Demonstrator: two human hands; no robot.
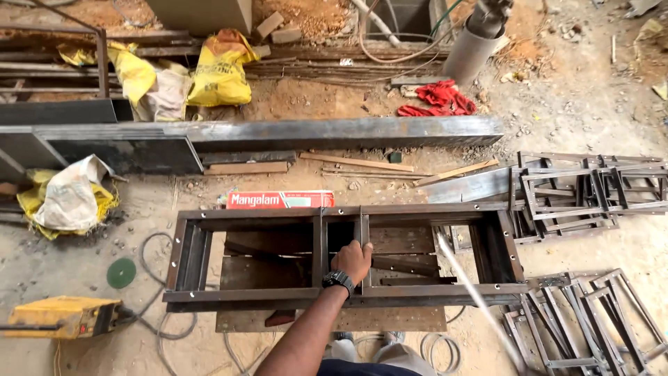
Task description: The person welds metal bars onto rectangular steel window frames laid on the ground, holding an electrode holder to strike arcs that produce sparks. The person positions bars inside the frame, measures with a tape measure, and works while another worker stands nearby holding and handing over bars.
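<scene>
Dusty dirt floor point(591, 90) outside. One big metal frame point(348, 296), two frame piles. The left hand point(351, 259) is clamped on its middle bar.

Sunlit dirt floor point(591, 104) outdoors; long steel beam point(334, 132) across the far side, yellow sacks point(219, 69) beyond, stacked metal frames point(584, 188) right.

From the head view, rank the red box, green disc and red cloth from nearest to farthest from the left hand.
From the left hand:
1. Red box, just beyond the frame, up-left.
2. Green disc, on the ground far left.
3. Red cloth, beyond the long steel beam, up-right.
</scene>
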